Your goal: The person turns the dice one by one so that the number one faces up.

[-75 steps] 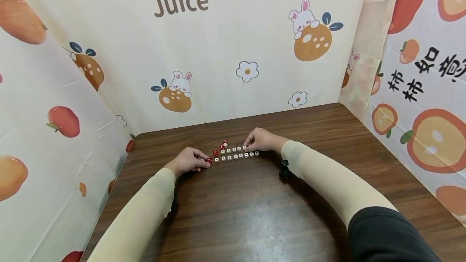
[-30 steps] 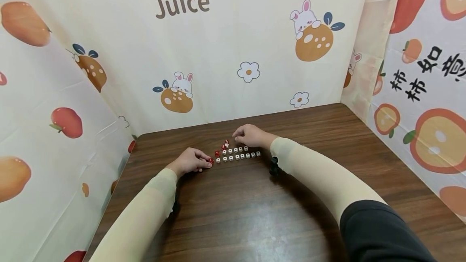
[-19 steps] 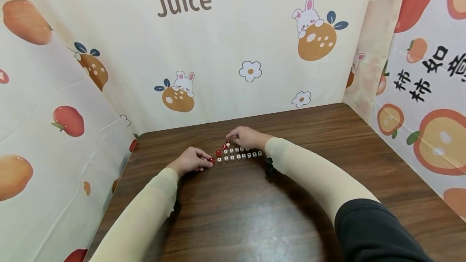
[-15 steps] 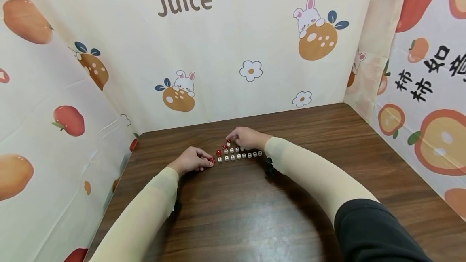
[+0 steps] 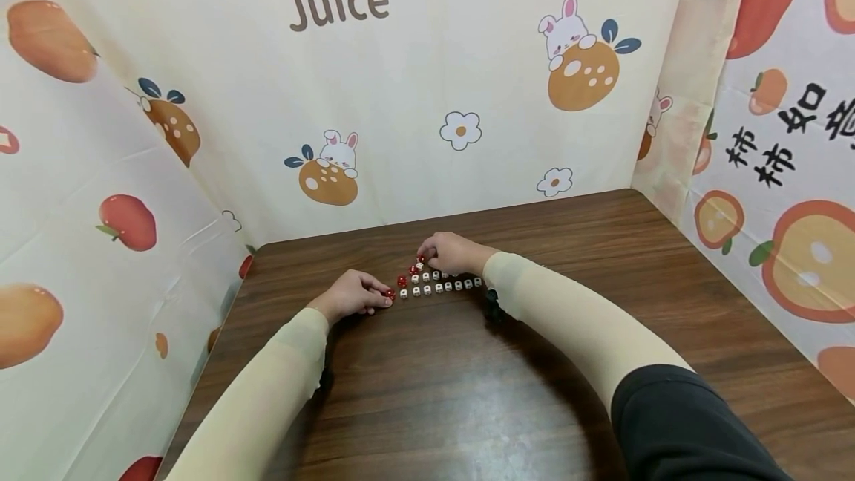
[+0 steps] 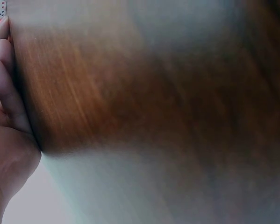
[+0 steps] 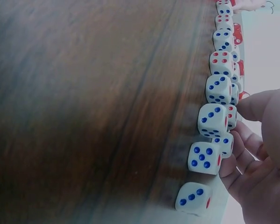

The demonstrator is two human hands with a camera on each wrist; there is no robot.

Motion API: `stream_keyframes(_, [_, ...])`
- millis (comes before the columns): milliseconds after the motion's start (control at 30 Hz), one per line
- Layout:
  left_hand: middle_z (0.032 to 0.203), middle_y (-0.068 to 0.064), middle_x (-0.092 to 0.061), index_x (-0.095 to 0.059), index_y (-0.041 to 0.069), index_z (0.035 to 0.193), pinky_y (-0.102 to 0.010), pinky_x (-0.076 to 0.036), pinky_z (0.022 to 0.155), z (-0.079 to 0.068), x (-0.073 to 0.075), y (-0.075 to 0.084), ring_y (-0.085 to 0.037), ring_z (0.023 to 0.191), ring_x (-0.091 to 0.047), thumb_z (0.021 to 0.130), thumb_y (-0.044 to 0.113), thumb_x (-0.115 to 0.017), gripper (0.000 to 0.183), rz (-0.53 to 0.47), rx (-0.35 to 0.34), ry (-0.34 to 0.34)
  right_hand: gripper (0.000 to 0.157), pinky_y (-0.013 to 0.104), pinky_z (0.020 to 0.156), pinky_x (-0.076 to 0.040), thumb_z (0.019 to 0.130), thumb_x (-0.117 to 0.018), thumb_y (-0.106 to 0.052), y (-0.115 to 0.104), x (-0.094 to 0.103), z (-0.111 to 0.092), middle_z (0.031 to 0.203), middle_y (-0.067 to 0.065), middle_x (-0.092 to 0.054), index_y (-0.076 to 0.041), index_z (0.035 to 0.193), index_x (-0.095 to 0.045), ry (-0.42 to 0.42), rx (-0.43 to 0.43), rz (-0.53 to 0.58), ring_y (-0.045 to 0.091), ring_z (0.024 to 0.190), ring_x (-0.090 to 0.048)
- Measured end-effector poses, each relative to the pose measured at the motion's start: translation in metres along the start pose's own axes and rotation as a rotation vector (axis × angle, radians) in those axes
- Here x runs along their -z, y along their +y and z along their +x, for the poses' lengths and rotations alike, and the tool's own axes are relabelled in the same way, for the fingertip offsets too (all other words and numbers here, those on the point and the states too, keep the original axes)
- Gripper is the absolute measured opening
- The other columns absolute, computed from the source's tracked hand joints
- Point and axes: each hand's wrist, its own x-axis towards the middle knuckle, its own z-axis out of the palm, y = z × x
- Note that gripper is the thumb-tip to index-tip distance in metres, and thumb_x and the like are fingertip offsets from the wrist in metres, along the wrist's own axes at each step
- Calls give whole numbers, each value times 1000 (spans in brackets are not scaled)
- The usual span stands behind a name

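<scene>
In the head view, my left hand (image 5: 352, 293) rests on the table and pinches a red die (image 5: 390, 294) at the left end of the front row of white dice (image 5: 427, 290). My right hand (image 5: 454, 252) reaches over the back row of white dice (image 5: 426, 277). Its thumb and curled forefinger are at the rearmost red die (image 5: 421, 259), in a small cluster with another red die (image 5: 413, 269) and a white die (image 5: 419, 266). A further red die (image 5: 402, 281) heads the back row. The right wrist view shows the front row's spotted white dice (image 7: 213, 120) close up beside the right thumb.
The brown wooden table (image 5: 427, 370) meets a printed cloth backdrop (image 5: 414, 58) behind it, with more printed cloth at both sides. A small black device (image 5: 493, 305) hangs under my right wrist.
My right hand has left the right end of the back row and moved left to the red dice cluster, its fingers closing there. The left hand stays at its red die.
</scene>
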Motion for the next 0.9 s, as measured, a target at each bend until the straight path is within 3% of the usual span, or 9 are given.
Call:
stream_keyframes(233, [92, 1, -80, -88, 7, 117, -24, -57, 62, 1, 1, -1, -8, 65, -63, 95, 19, -95, 26, 4, 6, -1, 32, 47, 109, -61, 112, -73, -17, 0, -4, 4, 134, 11, -71, -13, 143, -76, 14, -2, -15, 27, 124, -71])
stream_keyframes(533, [89, 2, -79, -88, 8, 116, -24, -57, 61, 3, 1, -2, -8, 64, -63, 95, 20, -96, 26, -4, 14, -3, 35, 48, 110, -61, 112, -75, -22, -2, -5, 6, 140, 11, -73, -16, 147, -75, 9, -44, -21, 28, 130, -71])
stream_keyframes(767, [88, 2, -79, -88, 7, 117, -24, -57, 61, 3, 0, -3, -8, 64, -63, 95, 19, -96, 26, -3, 8, -5, 22, 42, 99, -63, 108, -81, -26, 3, -4, 8, 122, 4, -79, -14, 128, -81, 36, -53, 14, 19, 110, -73])
stream_keyframes(900, [90, 2, -80, -88, 7, 117, -24, -57, 61, 3, 0, -3, -8, 64, -63, 95, 19, -95, 26, -3, 4, -5, 22, 39, 95, -62, 107, -83, -26, 7, -3, 9, 117, 2, -78, -14, 126, -83, 40, -60, 20, 17, 104, -72])
